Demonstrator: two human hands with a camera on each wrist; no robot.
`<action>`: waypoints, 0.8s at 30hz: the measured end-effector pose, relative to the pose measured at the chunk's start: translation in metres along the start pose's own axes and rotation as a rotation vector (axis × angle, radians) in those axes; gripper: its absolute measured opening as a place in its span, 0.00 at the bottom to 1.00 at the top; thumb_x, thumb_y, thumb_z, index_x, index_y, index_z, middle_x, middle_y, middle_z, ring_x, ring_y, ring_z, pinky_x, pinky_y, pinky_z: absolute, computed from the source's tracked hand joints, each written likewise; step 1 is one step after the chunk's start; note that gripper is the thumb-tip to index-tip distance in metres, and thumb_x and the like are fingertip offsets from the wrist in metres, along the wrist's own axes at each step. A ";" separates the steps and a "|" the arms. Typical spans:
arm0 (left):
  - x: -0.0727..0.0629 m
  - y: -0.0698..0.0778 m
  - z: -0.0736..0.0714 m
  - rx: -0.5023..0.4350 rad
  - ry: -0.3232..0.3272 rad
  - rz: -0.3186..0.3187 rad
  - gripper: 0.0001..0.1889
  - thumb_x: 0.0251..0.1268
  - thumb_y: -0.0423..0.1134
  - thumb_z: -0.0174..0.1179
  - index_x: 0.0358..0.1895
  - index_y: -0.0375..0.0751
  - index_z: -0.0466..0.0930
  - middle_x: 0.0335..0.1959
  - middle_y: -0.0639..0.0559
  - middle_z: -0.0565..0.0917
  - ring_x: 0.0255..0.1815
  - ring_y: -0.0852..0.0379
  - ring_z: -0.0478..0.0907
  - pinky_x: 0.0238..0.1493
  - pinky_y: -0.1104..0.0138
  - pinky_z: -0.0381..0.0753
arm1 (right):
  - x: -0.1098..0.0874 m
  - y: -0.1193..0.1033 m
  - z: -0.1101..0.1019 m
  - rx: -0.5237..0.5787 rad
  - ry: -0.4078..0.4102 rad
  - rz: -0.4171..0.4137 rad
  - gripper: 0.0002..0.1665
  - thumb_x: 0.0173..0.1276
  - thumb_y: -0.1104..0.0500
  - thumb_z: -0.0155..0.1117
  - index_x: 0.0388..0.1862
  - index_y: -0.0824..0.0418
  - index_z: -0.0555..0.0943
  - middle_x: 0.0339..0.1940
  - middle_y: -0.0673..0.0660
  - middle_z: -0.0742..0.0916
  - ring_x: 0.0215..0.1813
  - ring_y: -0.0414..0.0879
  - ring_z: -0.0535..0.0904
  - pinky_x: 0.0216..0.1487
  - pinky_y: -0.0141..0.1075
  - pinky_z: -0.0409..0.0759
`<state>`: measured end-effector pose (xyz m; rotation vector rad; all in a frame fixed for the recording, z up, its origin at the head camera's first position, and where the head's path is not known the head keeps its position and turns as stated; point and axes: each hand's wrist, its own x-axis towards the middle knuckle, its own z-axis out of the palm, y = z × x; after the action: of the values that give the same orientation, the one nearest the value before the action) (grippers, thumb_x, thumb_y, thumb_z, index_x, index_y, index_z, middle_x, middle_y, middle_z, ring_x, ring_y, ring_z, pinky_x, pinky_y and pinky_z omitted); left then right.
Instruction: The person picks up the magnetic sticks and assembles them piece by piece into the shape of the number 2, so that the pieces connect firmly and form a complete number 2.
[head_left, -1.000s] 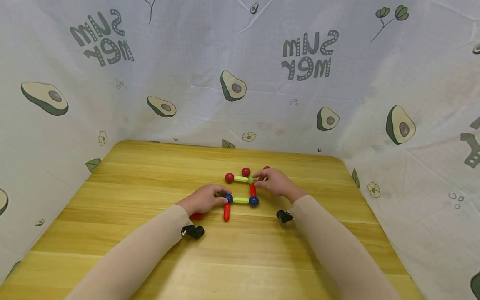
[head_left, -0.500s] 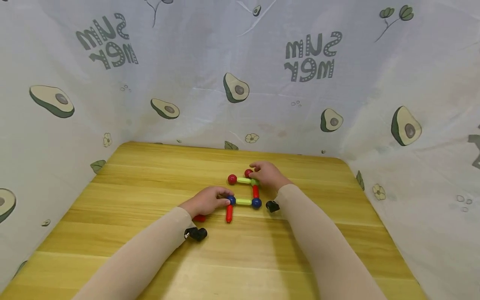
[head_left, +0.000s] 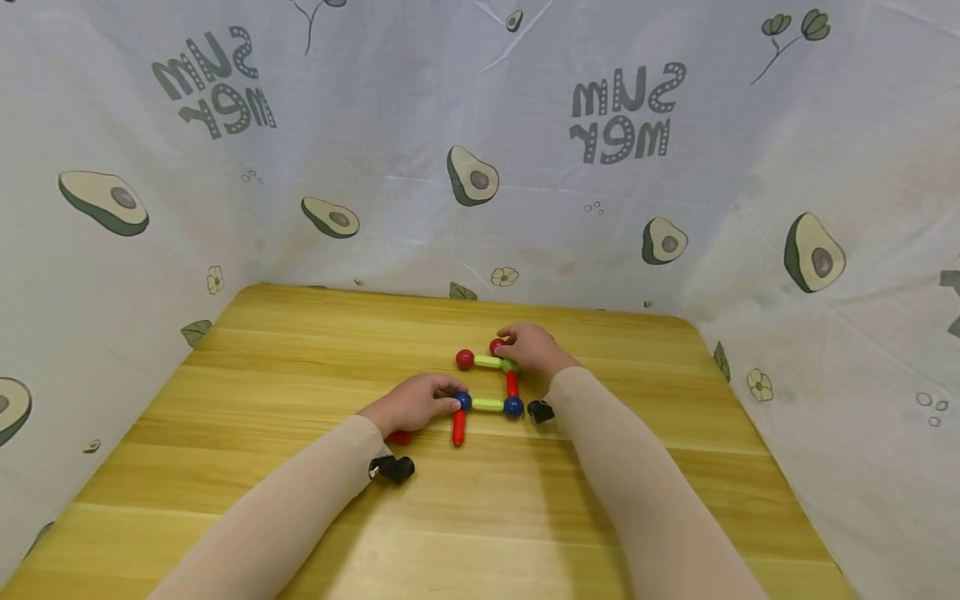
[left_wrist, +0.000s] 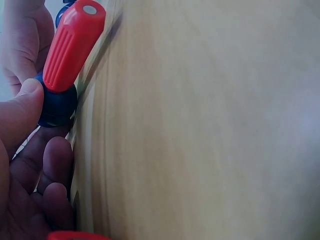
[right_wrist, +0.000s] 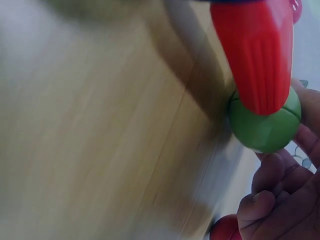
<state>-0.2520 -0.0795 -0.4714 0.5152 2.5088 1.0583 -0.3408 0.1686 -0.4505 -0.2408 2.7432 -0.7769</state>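
A flat figure of coloured sticks and balls lies on the wooden table. My left hand [head_left: 412, 402] pinches the blue ball [left_wrist: 59, 107] at its near left corner between thumb and fingers. From that ball a red stick [head_left: 458, 428] points toward me, and a yellow-green stick [head_left: 488, 405] leads to a second blue ball [head_left: 513, 407]. Another red stick [head_left: 512, 383] joins that to a green ball [right_wrist: 265, 122]. Beside the green ball my right hand [head_left: 531, 347] has thumb and forefinger around a red ball [head_left: 497, 346], mostly hidden in the right wrist view.
A pale green stick [head_left: 487, 362] runs left from the green ball to a red ball at its end [head_left: 465, 359]. One more red ball [right_wrist: 226, 229] lies beside my right hand's curled fingers. A red piece [head_left: 401, 437] shows under my left wrist.
My right hand has moved left and away from me, from the green ball to the red ball behind it. My left hand stays on the blue ball. The head view has shifted slightly.
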 end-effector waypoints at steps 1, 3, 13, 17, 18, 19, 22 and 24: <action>0.000 0.000 0.000 -0.001 0.000 0.000 0.17 0.80 0.46 0.61 0.66 0.53 0.83 0.62 0.54 0.85 0.68 0.50 0.78 0.76 0.50 0.71 | 0.000 -0.001 0.000 -0.001 -0.001 0.004 0.30 0.79 0.49 0.65 0.75 0.59 0.76 0.67 0.64 0.85 0.62 0.56 0.82 0.69 0.48 0.81; 0.000 0.000 0.000 -0.002 0.001 0.001 0.17 0.80 0.46 0.61 0.66 0.53 0.83 0.62 0.53 0.85 0.68 0.50 0.78 0.76 0.50 0.71 | 0.001 -0.002 0.000 0.005 -0.005 0.020 0.29 0.79 0.50 0.66 0.73 0.59 0.78 0.66 0.63 0.85 0.60 0.55 0.82 0.68 0.47 0.82; 0.001 0.000 0.001 -0.005 -0.006 0.016 0.17 0.80 0.46 0.60 0.66 0.51 0.83 0.62 0.52 0.85 0.67 0.49 0.79 0.75 0.49 0.71 | -0.004 -0.005 -0.001 0.023 0.035 -0.002 0.27 0.78 0.52 0.66 0.71 0.61 0.79 0.64 0.64 0.85 0.59 0.56 0.82 0.67 0.47 0.82; 0.001 -0.001 0.001 0.000 -0.010 0.013 0.18 0.80 0.47 0.60 0.67 0.52 0.82 0.61 0.53 0.85 0.67 0.49 0.79 0.76 0.49 0.71 | -0.012 -0.006 -0.007 0.046 0.063 -0.014 0.28 0.77 0.52 0.67 0.71 0.59 0.78 0.65 0.63 0.85 0.58 0.56 0.80 0.66 0.48 0.82; 0.001 -0.001 0.000 0.002 -0.012 0.014 0.18 0.80 0.47 0.60 0.67 0.52 0.82 0.62 0.53 0.85 0.67 0.49 0.79 0.76 0.49 0.71 | -0.015 -0.007 -0.009 0.043 0.068 -0.024 0.27 0.77 0.51 0.67 0.71 0.59 0.78 0.65 0.62 0.85 0.58 0.55 0.80 0.65 0.47 0.82; 0.001 -0.001 0.000 0.003 -0.013 0.014 0.18 0.80 0.47 0.60 0.67 0.53 0.82 0.62 0.53 0.85 0.67 0.49 0.78 0.76 0.49 0.71 | -0.018 -0.008 -0.010 0.044 0.073 -0.033 0.27 0.78 0.51 0.66 0.71 0.59 0.78 0.64 0.62 0.85 0.57 0.55 0.80 0.64 0.48 0.82; 0.001 -0.002 -0.001 0.001 -0.019 0.018 0.18 0.80 0.48 0.60 0.67 0.53 0.82 0.62 0.53 0.85 0.68 0.48 0.78 0.76 0.48 0.70 | -0.029 -0.012 -0.014 0.032 0.085 -0.077 0.26 0.77 0.51 0.67 0.69 0.59 0.80 0.62 0.60 0.86 0.55 0.54 0.80 0.62 0.48 0.81; 0.001 -0.003 -0.003 -0.001 -0.023 0.020 0.18 0.80 0.48 0.60 0.67 0.53 0.82 0.63 0.53 0.85 0.69 0.48 0.78 0.77 0.48 0.70 | -0.039 -0.015 -0.016 0.023 0.089 -0.112 0.25 0.76 0.52 0.69 0.67 0.59 0.81 0.60 0.59 0.86 0.53 0.54 0.79 0.60 0.47 0.81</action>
<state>-0.2551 -0.0824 -0.4721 0.5503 2.4885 1.0546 -0.3077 0.1728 -0.4214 -0.3664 2.8222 -0.8668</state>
